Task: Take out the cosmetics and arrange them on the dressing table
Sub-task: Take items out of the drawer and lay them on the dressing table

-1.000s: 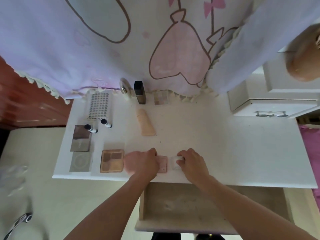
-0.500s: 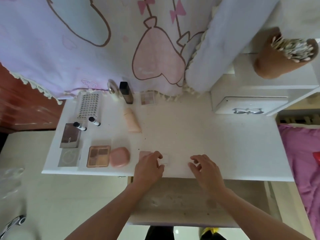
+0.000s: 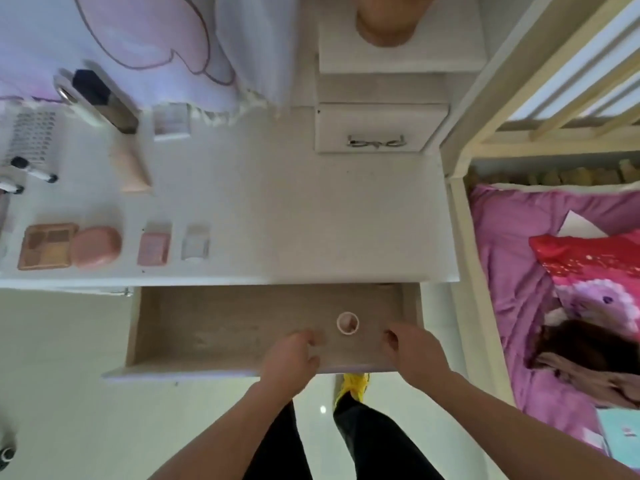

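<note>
Both your hands hover over the front of the open pale wooden drawer (image 3: 214, 327), which is pulled out below the white desk (image 3: 311, 209). The small round pot with a white rim and pink centre (image 3: 347, 323) sits on the drawer floor between them, a little further from you than either hand. Your left hand (image 3: 289, 358) is just to the pot's left. Its fingers are loosely bent and hold nothing, and the fingertips are near the pot without touching it. Your right hand (image 3: 414, 351) is on the pot's other side, slightly further off, with its fingers also loosely curled and empty. The pot stands clear of the drawer walls.

On the desk, a row runs along the front edge at the left. It starts with a square eyeshadow palette in brown tones (image 3: 46, 245), with a pink oval compact (image 3: 96, 246) just beside it. Next come a pink square case (image 3: 154, 244) and a small clear square case (image 3: 195, 242), each set a little apart. Behind the row lies a beige squeeze tube (image 3: 131, 168). Near the back are a blurred black rectangular bottle (image 3: 104, 98) and a small pale palette (image 3: 172, 118). Two white tubes with black caps (image 3: 34, 171) lie at the far left.

A small white drawer unit with a bow-shaped handle (image 3: 377, 140) stands at the desk's back right. A bed with a purple cover (image 3: 512, 271) is beside the desk on your right.
</note>
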